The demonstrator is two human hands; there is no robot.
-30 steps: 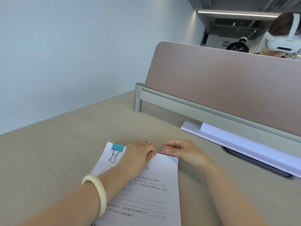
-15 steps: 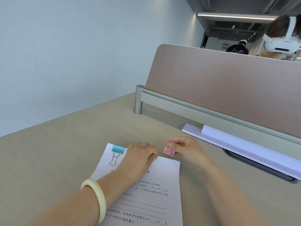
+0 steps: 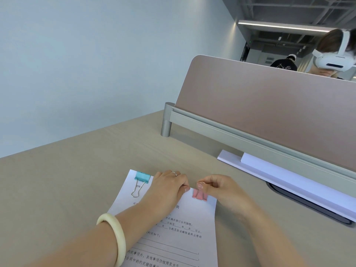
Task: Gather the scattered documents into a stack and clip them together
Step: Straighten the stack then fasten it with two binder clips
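Light wood-grain desk [image 3: 67, 180] against a plain pale blue wall [image 3: 86, 64]. Along the desk's far edge, a dusty-pink divider panel [image 3: 269, 112] in a grey metal rail [image 3: 240, 135], ending at left in a round post [image 3: 166, 120]. Beyond, dark exposed ceiling [image 3: 289, 8] with one long strip light [image 3: 279, 26].

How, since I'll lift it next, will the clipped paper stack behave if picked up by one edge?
Probably floppy: the paper stack looks thin, so it should sag. Likely light. The blue clip and pink clip along its top edge should keep sheets together.
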